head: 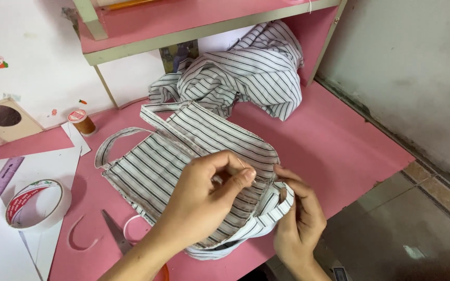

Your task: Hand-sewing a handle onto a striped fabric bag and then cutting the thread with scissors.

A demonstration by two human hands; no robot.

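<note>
Hand-stitching the bag (194,151): your left hand (204,200) pinches a needle (241,164), right hand (299,221) clamps the strap (274,208). Next, draw thread taut.

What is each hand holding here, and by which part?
The left hand pinches a thin needle near its lower end, over the striped fabric bag. The right hand pinches the bag's strap at its edge.

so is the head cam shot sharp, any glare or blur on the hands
Head view: even, soft daylight, no glare; the striped fabric bag is sharp; the left hand pinching a needle and the right hand are slightly soft; faint shadows fall beneath the tape roll.
</note>
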